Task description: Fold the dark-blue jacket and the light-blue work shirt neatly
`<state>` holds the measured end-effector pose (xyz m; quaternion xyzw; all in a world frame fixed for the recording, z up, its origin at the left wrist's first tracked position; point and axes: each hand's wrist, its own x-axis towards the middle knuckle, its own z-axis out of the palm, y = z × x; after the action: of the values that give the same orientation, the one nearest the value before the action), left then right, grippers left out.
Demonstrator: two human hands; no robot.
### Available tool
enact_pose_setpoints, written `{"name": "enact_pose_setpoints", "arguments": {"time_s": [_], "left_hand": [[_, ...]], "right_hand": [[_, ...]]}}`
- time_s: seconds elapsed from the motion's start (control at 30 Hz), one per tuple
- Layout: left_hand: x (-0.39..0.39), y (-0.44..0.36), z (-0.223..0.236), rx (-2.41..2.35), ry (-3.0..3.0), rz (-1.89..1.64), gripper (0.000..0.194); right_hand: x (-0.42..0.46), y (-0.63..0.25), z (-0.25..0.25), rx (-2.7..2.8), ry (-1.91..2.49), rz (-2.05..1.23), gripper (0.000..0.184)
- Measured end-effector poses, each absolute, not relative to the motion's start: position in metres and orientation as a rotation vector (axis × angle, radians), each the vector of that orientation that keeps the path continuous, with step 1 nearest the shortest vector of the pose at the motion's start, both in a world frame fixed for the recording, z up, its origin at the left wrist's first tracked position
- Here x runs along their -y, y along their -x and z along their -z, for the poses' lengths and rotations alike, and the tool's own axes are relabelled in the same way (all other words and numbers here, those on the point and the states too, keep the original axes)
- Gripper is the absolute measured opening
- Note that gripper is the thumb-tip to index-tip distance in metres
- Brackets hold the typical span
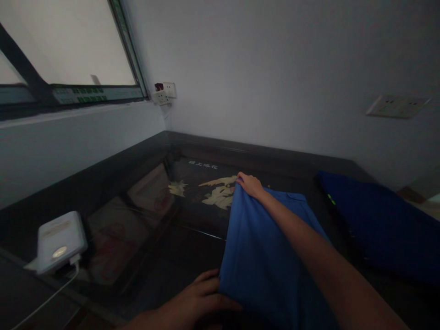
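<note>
A blue garment (263,256) with a visible side seam lies on the dark glossy tabletop (151,256). A short tab or loop shows near its far right edge; its exact kind I cannot tell. My right hand (250,184) reaches across the garment, its fingers closed on the far left corner and lifting the cloth a little. At the near left corner, my left hand (197,295) has its fingers and thumb around the edge of the same cloth. The near part of the garment runs out of the picture, below my right forearm.
To the right lies a folded dark blue cloth (381,224) with a small bright green mark. A white power bank (62,240) with a cable plugged in rests at the left edge. Wall sockets (397,106), a white wall (275,78) and a window (68,41) border the table.
</note>
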<state>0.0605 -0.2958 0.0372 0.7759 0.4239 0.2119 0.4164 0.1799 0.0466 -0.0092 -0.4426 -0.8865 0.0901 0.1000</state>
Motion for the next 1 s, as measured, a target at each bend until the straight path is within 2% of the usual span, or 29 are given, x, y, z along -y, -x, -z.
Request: {"name": "enact_pose_setpoints", "arguments": {"time_s": [0.13,0.3,0.47,0.7,1.0], "left_hand": [[0.306,-0.064,-0.032,-1.184,-1.776,-0.630,0.051],[0.309,-0.070,-0.037,-1.199,-1.720,-0.646,0.053],[0.306,-0.073,-0.042,-1.126,-1.857,-0.643,0.051],[0.304,-0.073,-0.013,-1.029,-2.131,-0.536,0.051],[0.315,-0.077,-0.027,-1.224,-1.941,-0.619,0.057]], "right_hand": [[-0.048,-0.181,-0.002,2.667,1.296,-0.254,0.026],[-0.044,-0.179,-0.003,2.707,1.309,-0.248,0.023],[-0.033,-0.175,0.005,2.682,1.323,-0.213,0.022],[-0.032,-0.174,0.010,2.668,1.253,-0.225,0.021],[-0.041,-0.173,0.010,2.642,1.264,-0.209,0.016]]}}
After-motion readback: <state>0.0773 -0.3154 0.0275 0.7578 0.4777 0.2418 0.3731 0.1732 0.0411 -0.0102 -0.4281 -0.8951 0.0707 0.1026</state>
